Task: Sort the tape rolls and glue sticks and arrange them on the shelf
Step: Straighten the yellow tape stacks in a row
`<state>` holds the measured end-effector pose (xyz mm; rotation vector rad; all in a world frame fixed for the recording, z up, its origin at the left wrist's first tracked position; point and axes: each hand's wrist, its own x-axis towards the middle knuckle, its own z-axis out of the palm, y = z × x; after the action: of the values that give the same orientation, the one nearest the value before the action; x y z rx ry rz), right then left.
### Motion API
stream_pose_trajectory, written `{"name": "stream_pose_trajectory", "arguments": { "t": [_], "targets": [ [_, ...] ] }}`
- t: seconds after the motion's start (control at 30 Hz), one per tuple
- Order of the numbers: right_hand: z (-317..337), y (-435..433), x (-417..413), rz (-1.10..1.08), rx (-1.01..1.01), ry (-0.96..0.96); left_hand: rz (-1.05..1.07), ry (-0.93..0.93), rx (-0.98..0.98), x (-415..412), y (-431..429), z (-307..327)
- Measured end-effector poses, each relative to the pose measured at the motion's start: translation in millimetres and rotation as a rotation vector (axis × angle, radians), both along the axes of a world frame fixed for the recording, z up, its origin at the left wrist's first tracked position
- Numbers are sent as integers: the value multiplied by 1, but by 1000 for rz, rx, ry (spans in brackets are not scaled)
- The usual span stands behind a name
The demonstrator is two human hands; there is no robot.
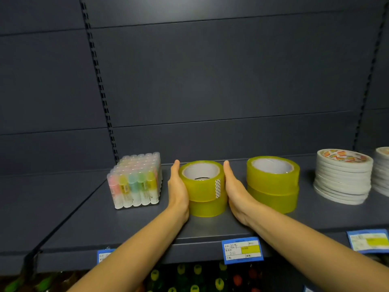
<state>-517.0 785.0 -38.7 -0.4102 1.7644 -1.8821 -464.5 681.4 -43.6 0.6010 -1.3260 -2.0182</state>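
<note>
Two yellow tape rolls stand stacked (203,189) on the dark grey shelf (130,226). My left hand (177,189) presses flat against the stack's left side and my right hand (235,191) against its right side, fingers straight. A second stack of two yellow tape rolls (273,184) stands just to the right. On the left stands a square pack of pastel glue sticks (134,182), upright, a hand's width from my left hand.
Stacks of thin white tape rolls (343,175) stand at the right, another stack (382,169) cut by the frame edge. Blue price tags (242,250) hang on the shelf's front lip. Bottles (197,279) show on the shelf below. The dark back panel rises behind.
</note>
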Motion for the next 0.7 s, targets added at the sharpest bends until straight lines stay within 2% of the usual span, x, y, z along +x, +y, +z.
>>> {"name": "stream_pose_trajectory", "arguments": {
  "t": [0.13,0.27,0.5,0.7],
  "targets": [
    [0,-4,2,-79,-50,-32,-29,-34,-11,-7,-3,-3],
    [-2,-6,3,-55,-110,-44,-41,-47,-12,-9,-6,-7],
    [1,-5,8,-191,-97,10,-78,-73,-32,-14,-2,-9],
    [2,-1,10,-266,-92,12,-11,-95,-69,-18,8,-10]
  ]
}}
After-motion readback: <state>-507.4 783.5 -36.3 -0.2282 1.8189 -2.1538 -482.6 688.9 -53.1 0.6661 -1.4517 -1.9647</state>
